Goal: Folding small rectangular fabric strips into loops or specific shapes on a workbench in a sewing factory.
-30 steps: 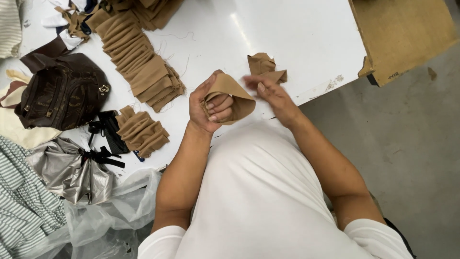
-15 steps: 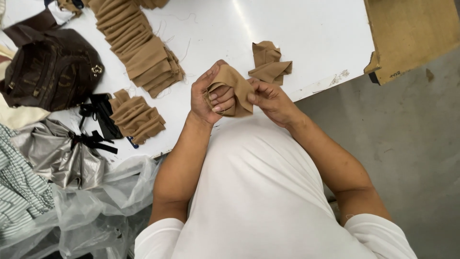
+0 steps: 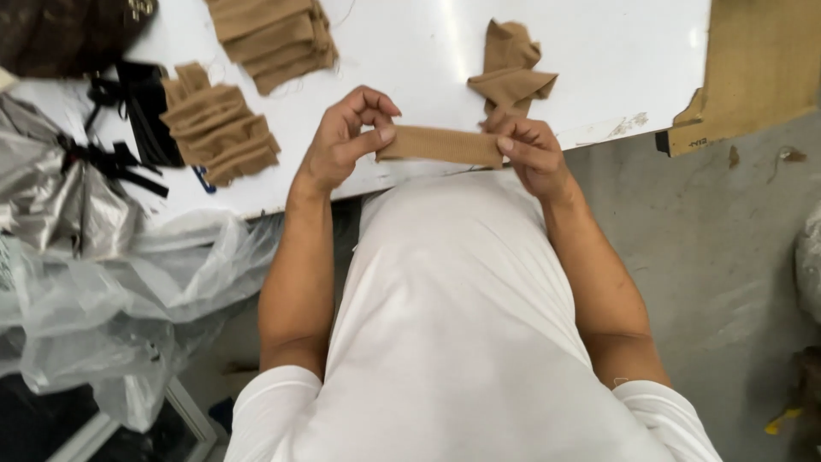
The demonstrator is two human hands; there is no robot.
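Tan ribbed cloth strip point(image 3: 440, 145) is held flat and taut just over the near edge of the white table point(image 3: 410, 51). Left hand point(image 3: 342, 141) pinches one end thumb-to-forefinger, other fingers curled loose; right hand point(image 3: 528, 152) pinches the other end. Looks light, soft, floppy, a bit stretchy, not slippery. Best gripped at the ends. Loose crumpled pieces point(image 3: 510, 70) lie beside the right hand; folded stack point(image 3: 221, 130) sits to the left.

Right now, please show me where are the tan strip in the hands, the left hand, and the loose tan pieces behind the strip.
Tan strip point(image 3: 440, 145), head view, middle of its flat face.
Left hand point(image 3: 342, 141), head view, back of the hand.
Loose tan pieces point(image 3: 510, 73), head view, centre of the crumpled heap.
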